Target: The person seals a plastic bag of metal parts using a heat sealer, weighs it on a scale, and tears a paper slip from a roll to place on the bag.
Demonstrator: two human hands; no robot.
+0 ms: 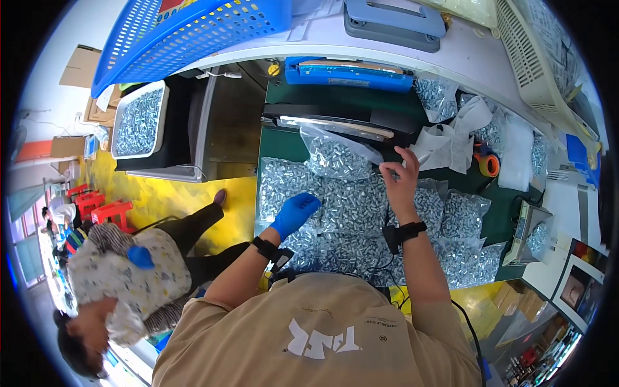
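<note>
The left hand [297, 213], gloved in blue, curls loosely over filled bags [353, 206]; its underside is hidden, so I cannot tell whether it grips. Further right, the top clear bag [338, 158] of metal pieces lies on the counter [274, 147], seemingly being positioned. The bare right hand [391, 160] is part-open near its corner, nothing visible between the fingertips. A light pinch seems called for; contact with the transparent film is hard to make out.

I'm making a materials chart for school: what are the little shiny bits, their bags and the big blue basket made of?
Shiny bits: probably silvery metal, because they glint.
Bags: likely thin, glossy clear plastic, crinkled and see-through.
Blue basket: seemingly hard, smooth plastic, evenly coloured with neat rows of holes.
</note>
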